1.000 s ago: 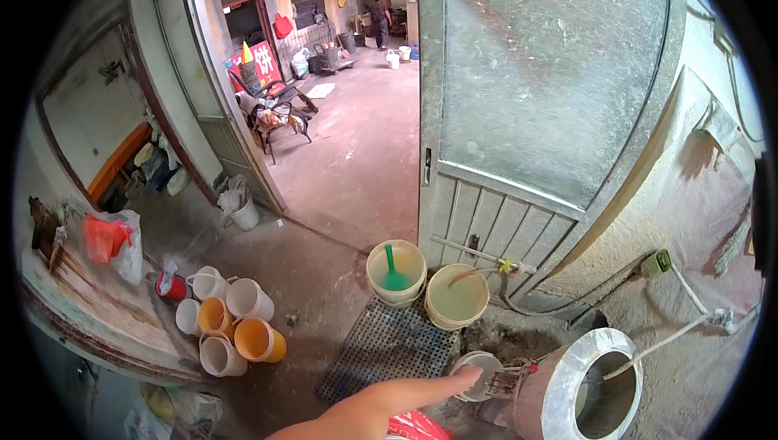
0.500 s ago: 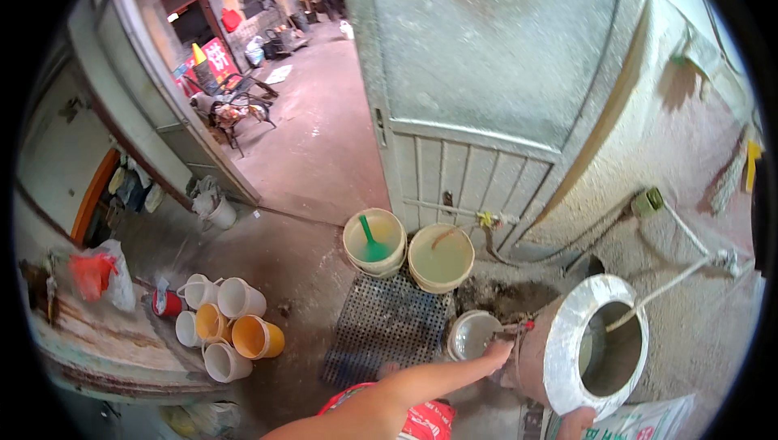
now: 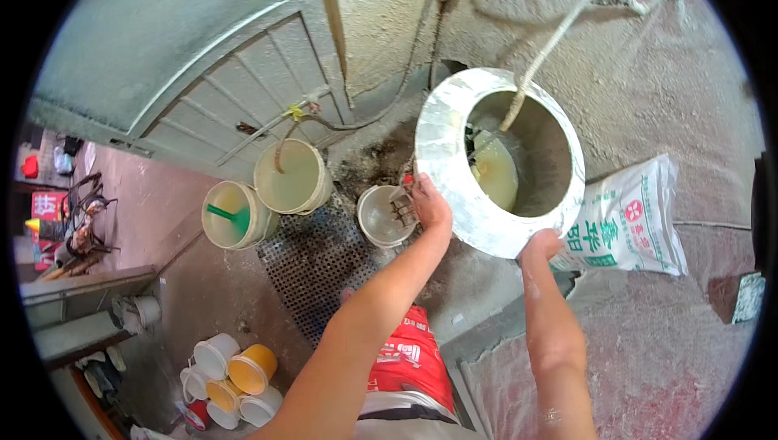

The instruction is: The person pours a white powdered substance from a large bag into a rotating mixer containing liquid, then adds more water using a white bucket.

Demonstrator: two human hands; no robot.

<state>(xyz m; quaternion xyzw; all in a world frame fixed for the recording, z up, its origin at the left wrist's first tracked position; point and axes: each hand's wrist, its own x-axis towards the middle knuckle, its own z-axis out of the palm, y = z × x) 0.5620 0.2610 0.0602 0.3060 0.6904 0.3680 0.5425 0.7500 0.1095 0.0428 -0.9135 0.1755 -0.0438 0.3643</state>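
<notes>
A metal drum (image 3: pixel 442 140) with a wide silvery collar stands at the centre right, cloudy yellowish liquid (image 3: pixel 495 174) in its bottom. My right hand (image 3: pixel 541 245) grips the near edge of the collar, its fingers partly hidden below. At the drum's left side, my left hand (image 3: pixel 431 205) closes around a tap with a red part (image 3: pixel 408 180); the fingertips are partly hidden. Just left of this hand, a small white bucket (image 3: pixel 378 228) sits under the tap. From above, a whitish hose (image 3: pixel 519 100) hangs into the drum's mouth.
Two larger buckets, one pale (image 3: pixel 293 177) and one with a green scoop (image 3: pixel 235 215), stand by the door beside a perforated black mat (image 3: pixel 312 266). Several white and yellow buckets (image 3: pixel 253 369) cluster at lower left. A printed white sack (image 3: pixel 636 225) lies right of the drum.
My view has turned right, bringing the drum nearer the middle. Both hands stay at the drum, the left by the tap and the right on the collar.
</notes>
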